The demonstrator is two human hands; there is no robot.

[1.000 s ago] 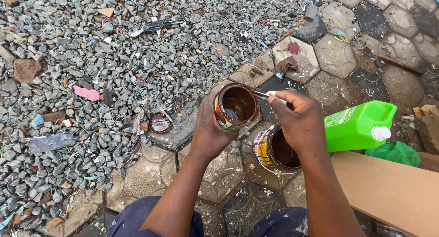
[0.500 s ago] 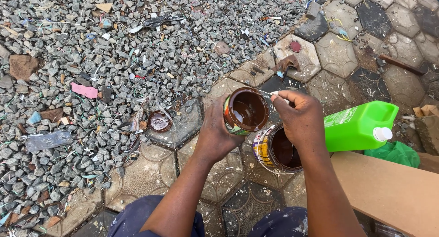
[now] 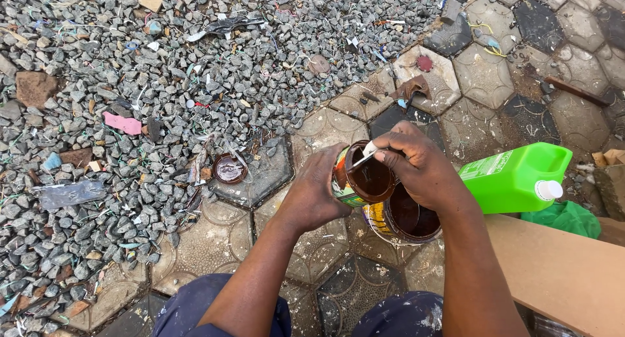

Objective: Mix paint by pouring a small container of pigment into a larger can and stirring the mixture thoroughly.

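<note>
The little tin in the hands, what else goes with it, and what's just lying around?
In use:
- small tin of dark brown liquid, in the left hand
- pale stick in the right hand, dipped into it
- bigger open tin just below
- round lid on the paving

Lying about:
- green jug on its side
- gravel
- pink scrap
- brown board
</note>
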